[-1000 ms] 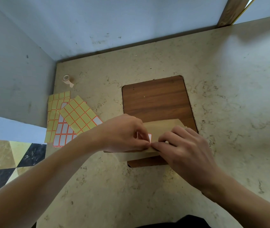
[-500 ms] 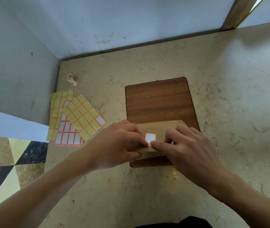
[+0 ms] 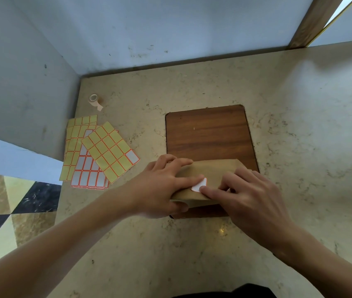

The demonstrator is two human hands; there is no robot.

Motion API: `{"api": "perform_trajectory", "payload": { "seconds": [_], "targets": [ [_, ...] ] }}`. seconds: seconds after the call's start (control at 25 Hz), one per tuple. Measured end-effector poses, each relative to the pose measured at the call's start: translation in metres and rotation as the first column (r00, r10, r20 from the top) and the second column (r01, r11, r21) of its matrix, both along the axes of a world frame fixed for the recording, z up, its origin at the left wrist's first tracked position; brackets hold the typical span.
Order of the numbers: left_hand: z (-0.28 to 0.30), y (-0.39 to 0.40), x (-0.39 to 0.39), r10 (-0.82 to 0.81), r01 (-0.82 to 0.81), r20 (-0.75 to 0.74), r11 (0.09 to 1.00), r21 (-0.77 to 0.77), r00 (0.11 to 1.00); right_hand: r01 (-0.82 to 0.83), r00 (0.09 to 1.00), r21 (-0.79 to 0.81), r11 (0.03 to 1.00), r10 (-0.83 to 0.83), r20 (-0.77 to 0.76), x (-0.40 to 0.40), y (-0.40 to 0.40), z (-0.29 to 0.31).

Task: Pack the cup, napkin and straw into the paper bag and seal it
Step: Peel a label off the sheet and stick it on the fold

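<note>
Two hands work on the light, soft paper bag at the wooden board's near edge: the left hand grips its folded end, the right hand presses the sticker with straight fingers.

tan paper bag with a white, red-edged sticker; dark wood-grain board; yellow, red-gridded label sheets at left.
</note>
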State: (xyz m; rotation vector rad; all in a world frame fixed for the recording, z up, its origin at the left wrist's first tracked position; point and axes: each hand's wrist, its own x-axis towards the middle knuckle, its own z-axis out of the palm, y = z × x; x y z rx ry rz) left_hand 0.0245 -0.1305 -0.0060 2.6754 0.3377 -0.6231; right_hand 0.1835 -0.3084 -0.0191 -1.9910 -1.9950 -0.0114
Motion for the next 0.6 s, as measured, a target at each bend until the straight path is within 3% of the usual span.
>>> {"api": "perform_trajectory", "payload": {
  "seconds": [0.2,0.44,0.6],
  "targets": [
    [-0.002,0.002,0.004,-0.03,0.031,-0.022,0.999,0.041,0.999,-0.017,1.0,-0.011,1.0,0.017,0.012,0.0,-0.001,0.002],
    [0.011,0.003,-0.017,-0.084,0.076,0.28,0.996,0.038,0.956,0.013,1.0,-0.029,0.999,-0.013,-0.002,0.0,0.002,0.003],
    [0.011,0.002,-0.028,0.009,0.0,0.49,1.0,-0.02,0.872,0.024,1.0,-0.031,0.999,-0.025,-0.015,0.002,0.003,0.002]
  ]
}}
